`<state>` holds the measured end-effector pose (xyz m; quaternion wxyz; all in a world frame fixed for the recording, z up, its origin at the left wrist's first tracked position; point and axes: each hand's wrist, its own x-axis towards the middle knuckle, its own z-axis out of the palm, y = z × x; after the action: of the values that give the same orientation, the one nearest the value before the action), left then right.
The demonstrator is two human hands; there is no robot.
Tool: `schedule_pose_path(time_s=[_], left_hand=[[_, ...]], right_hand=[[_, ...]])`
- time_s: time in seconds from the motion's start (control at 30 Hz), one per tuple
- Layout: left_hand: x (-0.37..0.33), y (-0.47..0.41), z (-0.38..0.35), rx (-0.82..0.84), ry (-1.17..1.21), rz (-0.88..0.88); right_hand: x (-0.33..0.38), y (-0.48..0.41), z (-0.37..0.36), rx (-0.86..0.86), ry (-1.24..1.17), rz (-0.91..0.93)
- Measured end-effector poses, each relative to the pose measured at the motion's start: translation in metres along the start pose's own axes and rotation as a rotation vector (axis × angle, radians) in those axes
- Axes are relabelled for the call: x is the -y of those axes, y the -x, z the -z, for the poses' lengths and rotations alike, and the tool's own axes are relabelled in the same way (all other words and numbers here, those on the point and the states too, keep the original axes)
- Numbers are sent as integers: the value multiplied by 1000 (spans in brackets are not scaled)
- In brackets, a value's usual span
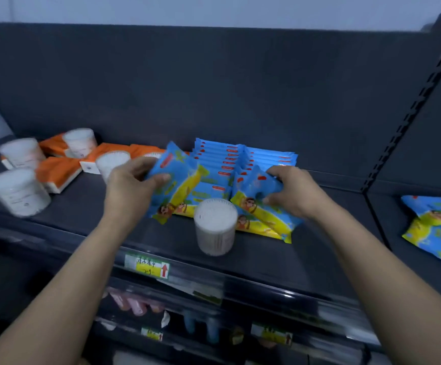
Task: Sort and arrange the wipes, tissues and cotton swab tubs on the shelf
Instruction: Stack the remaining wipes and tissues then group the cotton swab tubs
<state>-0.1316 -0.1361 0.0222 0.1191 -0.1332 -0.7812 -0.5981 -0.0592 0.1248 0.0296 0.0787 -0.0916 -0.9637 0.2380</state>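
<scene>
Wipes packs in blue and yellow take up the middle of the dark shelf (267, 259). The left hand (132, 185) grips one wipes pack (180, 180), thumb pressed on its printed face and fingers curled round its far edge. This pack is raised and tilted, its long axis running roughly from 1 o'clock down to 7 o'clock, with the cartoon end lowest. The right hand (290, 193) holds a second wipes pack (253, 188), fingers wrapped over its upper side; its long axis slants from about 10 o'clock to 4 o'clock. A further pack (269, 227) lies flat just under it on the same slant.

Behind both hands, toward 12 o'clock, two rows of upright packs (222, 159) stand edge-on against the back panel. A cotton swab tub (215, 227) stands upright near the shelf front, between the two forearms. Out at 9 to 10 o'clock, four more swab tubs (16, 191) sit mixed among orange tissue packs (58, 172); one tub rests on top of an orange pack. At 3 o'clock, in the neighbouring bay, loose wipes packs (435, 222) lie overlapping. A yellow price label (148, 266) is fixed on the shelf's front rail.
</scene>
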Motion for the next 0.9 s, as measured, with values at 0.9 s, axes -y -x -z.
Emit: schedule_pose_path(time_s=[0.9], left_hand=[[67,-72,-54,916,-583,-365]], right_hand=[[31,-31,-42,158,620,-90]])
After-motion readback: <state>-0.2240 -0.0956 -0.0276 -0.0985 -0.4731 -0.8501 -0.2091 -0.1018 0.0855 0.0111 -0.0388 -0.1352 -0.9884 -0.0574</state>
